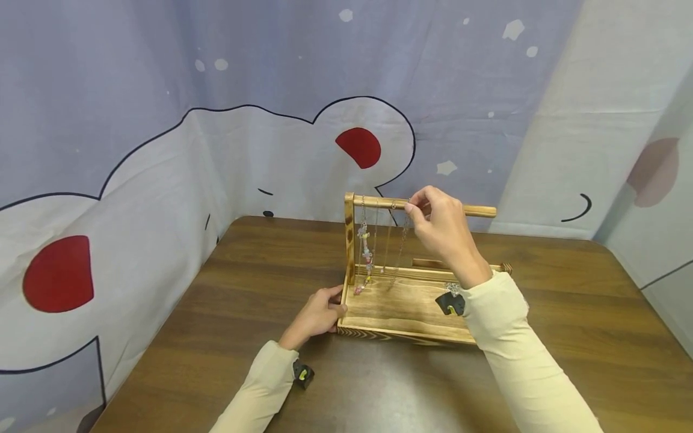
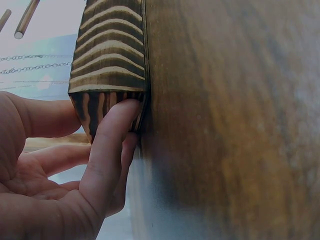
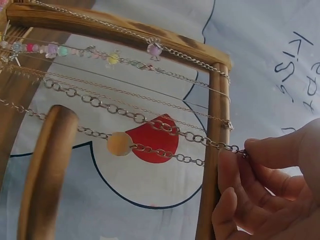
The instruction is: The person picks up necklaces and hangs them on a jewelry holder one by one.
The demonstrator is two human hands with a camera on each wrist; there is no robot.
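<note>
A wooden jewelry stand [image 1: 400, 313] has a shallow tray base, an upright post [image 1: 349, 240] at its left and a horizontal bar [image 1: 479, 211]. My left hand [image 1: 316, 313] grips the tray's left end, fingers against its striped side [image 2: 107, 55]. Up at the bar, my right hand [image 1: 444, 225] pinches the end of a silver chain necklace [image 3: 107, 107] between thumb and fingertip. That chain hangs below the bar, and a strand near it carries a round pale disc [image 3: 120, 144]. Left of it hang a thin gold-toned chain [image 1: 388, 240] and a pastel beaded necklace [image 1: 366, 255].
A silvery piece [image 1: 452, 288] shows in the tray beside my right sleeve. The stand rests on a brown wooden table [image 1: 206, 313]. Printed fabric [image 1: 260, 156] hangs behind the table. The bar's right end sticks out unsupported.
</note>
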